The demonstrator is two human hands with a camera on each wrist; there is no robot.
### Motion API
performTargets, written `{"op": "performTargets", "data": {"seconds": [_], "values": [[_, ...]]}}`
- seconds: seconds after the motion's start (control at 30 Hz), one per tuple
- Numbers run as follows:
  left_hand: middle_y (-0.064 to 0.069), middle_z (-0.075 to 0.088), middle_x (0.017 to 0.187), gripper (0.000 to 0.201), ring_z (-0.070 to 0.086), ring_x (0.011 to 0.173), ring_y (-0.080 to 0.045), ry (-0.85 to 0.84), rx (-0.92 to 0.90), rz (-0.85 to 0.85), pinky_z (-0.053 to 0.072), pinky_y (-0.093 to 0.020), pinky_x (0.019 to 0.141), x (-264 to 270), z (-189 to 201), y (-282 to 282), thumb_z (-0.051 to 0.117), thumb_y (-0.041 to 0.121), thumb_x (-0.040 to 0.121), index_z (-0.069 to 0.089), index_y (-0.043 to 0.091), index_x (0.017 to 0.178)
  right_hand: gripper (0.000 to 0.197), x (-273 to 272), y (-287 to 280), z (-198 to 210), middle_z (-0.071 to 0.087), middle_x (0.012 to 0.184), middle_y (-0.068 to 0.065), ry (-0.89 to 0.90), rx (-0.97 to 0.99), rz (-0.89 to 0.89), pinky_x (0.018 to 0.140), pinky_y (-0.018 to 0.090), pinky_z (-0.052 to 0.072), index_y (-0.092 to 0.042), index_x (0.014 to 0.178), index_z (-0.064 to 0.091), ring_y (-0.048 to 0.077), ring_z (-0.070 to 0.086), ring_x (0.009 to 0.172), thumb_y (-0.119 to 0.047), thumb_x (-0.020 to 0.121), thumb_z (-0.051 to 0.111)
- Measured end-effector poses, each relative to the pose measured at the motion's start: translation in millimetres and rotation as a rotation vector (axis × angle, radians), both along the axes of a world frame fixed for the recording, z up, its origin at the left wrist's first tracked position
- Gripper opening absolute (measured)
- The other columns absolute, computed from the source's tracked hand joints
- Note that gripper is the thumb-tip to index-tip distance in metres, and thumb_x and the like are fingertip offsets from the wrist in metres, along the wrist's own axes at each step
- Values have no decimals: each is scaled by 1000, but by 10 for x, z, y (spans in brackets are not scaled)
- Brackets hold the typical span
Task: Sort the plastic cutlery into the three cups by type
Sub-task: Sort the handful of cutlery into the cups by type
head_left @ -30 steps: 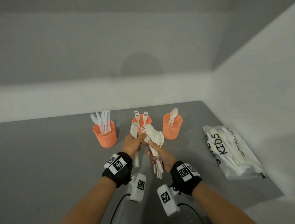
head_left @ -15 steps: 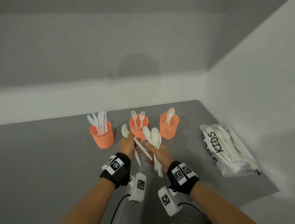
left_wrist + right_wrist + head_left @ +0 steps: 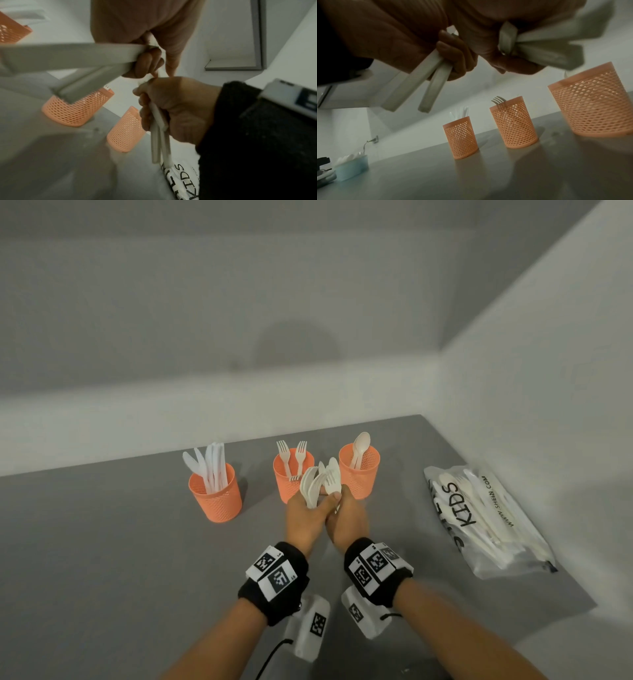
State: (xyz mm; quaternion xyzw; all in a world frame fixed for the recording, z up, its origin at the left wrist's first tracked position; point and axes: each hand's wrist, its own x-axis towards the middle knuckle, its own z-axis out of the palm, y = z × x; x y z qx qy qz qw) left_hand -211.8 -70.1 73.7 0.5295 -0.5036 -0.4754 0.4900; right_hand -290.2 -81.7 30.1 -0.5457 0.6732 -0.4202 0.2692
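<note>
Three orange mesh cups stand in a row: the left cup (image 3: 215, 494) holds knives, the middle cup (image 3: 287, 484) forks, the right cup (image 3: 361, 474) spoons. Just in front of the middle and right cups my two hands meet. My left hand (image 3: 308, 508) grips a few white cutlery handles (image 3: 72, 58). Beside it and touching it, my right hand (image 3: 346, 508) grips another small bundle of handles (image 3: 159, 135). Spoon bowls and fork tines (image 3: 322, 481) fan up together above both fists. I cannot tell which head belongs to which hand.
A clear bag (image 3: 486, 518) printed "KIDS", with more white cutlery inside, lies at the right by the side wall. A light blue tub (image 3: 351, 169) sits far to the left. Walls close the grey table (image 3: 102, 559) at the back and on the right.
Half a second ago my left hand held a spoon out to the left, apart from the bundle. Now both hands are pressed together and sit further forward, close to the middle and right cups.
</note>
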Motion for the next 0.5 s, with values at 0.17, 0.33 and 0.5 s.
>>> {"op": "performTargets", "data": {"seconds": [0.17, 0.33, 0.5], "values": [[-27, 65, 95, 23, 57, 103, -39, -16, 71, 41, 52, -38, 65, 19, 17, -95, 57, 9, 88, 62, 1, 110, 23, 0, -2, -7, 68, 91, 4, -113, -47, 58, 73, 33, 52, -12, 108, 57, 18, 63, 81, -24, 90, 52], [-4, 50, 67, 22, 38, 48, -9, 201, 205, 86, 29, -15, 36, 153, 70, -271, 40, 9, 94, 56, 13, 80, 17, -40, 20, -49, 51, 64, -10, -171, 37, 77, 59, 25, 40, -10, 105, 57, 9, 48, 59, -11, 89, 51], [-3, 47, 63, 23, 38, 42, -8, 242, 198, 74, 30, -17, 35, 101, 48, -317, 51, 30, 92, 57, 10, 83, 25, -76, 75, -4, 66, 96, 12, -16, -22, 93, 74, 31, 45, -5, 116, 53, 25, 60, 85, -12, 93, 48]]}}
